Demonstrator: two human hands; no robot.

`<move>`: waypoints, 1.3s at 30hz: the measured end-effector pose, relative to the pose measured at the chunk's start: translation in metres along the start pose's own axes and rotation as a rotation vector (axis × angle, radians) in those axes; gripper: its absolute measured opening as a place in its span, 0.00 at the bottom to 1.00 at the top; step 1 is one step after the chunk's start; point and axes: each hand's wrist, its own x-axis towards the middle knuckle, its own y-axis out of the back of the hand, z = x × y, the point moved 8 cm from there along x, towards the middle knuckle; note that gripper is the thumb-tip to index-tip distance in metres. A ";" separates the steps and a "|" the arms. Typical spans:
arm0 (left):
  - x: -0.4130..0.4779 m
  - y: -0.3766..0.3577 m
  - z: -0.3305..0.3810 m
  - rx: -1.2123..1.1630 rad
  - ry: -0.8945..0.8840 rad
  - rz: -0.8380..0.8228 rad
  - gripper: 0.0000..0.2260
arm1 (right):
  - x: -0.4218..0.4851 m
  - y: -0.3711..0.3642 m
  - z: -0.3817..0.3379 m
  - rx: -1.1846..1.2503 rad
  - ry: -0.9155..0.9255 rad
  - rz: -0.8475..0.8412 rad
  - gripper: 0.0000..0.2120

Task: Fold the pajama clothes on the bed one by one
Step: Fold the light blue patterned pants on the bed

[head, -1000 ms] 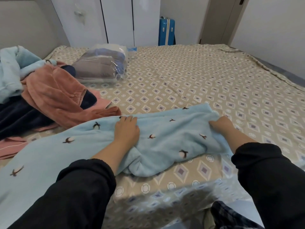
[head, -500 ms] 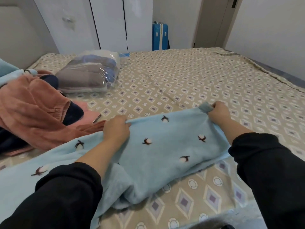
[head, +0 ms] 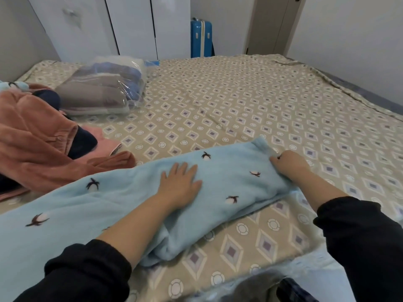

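Light-blue fleece pajama piece [head: 229,177] lies stretched across the near part of the bed [head: 239,101], with my left hand [head: 180,185] pressing flat on its middle, fingers straight and spread. My right hand [head: 287,163] rests at its right end; I cannot tell whether it grips. Rust-pink and navy clothes [head: 32,138] are heaped at left, near a clear plastic bag of folded textiles [head: 102,92].

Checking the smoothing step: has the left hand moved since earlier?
Yes. The left hand slid right and nearer, away from the rust sleeve, onto the blue pajama.
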 end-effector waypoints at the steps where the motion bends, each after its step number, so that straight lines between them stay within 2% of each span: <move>1: -0.004 -0.012 0.006 -0.012 -0.005 -0.079 0.27 | -0.001 0.001 0.006 0.005 -0.011 0.011 0.20; 4: -0.011 -0.026 0.009 0.043 -0.037 -0.036 0.28 | -0.006 -0.003 0.011 -0.004 -0.033 -0.022 0.21; 8: -0.012 -0.026 0.008 0.034 -0.034 0.014 0.34 | -0.007 -0.003 -0.008 0.102 -0.032 -0.059 0.30; 11: -0.012 -0.026 0.009 0.036 -0.038 0.009 0.37 | -0.003 -0.008 -0.008 0.190 -0.082 -0.099 0.30; 12: -0.011 -0.027 0.010 0.045 -0.037 0.006 0.37 | -0.002 -0.007 -0.005 0.210 -0.090 -0.062 0.28; 15: -0.006 -0.026 0.017 0.065 -0.034 -0.007 0.29 | 0.000 0.010 -0.004 0.192 -0.047 0.125 0.21; 19: 0.011 -0.023 0.043 0.023 -0.064 -0.042 0.27 | 0.012 0.042 -0.009 0.101 0.047 0.257 0.17; 25: 0.053 -0.022 0.132 -0.018 -0.187 -0.023 0.25 | 0.054 0.131 0.075 -0.042 -0.147 0.503 0.17; 27: 0.062 -0.036 0.154 0.018 -0.201 -0.048 0.25 | 0.064 0.143 0.105 -0.077 -0.222 0.531 0.20; 29: 0.067 -0.048 0.162 0.066 -0.191 -0.040 0.26 | 0.071 0.132 0.117 -0.230 -0.267 0.447 0.28; 31: 0.070 -0.051 0.162 0.071 -0.174 -0.019 0.26 | 0.068 0.104 0.105 -0.344 -0.195 0.357 0.35; 34: 0.071 -0.050 0.159 0.081 -0.165 0.009 0.27 | 0.047 0.047 0.056 -0.238 0.085 0.247 0.31; 36: 0.069 -0.050 0.158 0.074 -0.153 0.019 0.29 | 0.018 0.002 0.025 -0.185 0.285 0.091 0.28; 39: 0.066 -0.050 0.155 0.069 -0.149 0.003 0.30 | -0.006 -0.032 0.018 -0.204 0.378 -0.018 0.29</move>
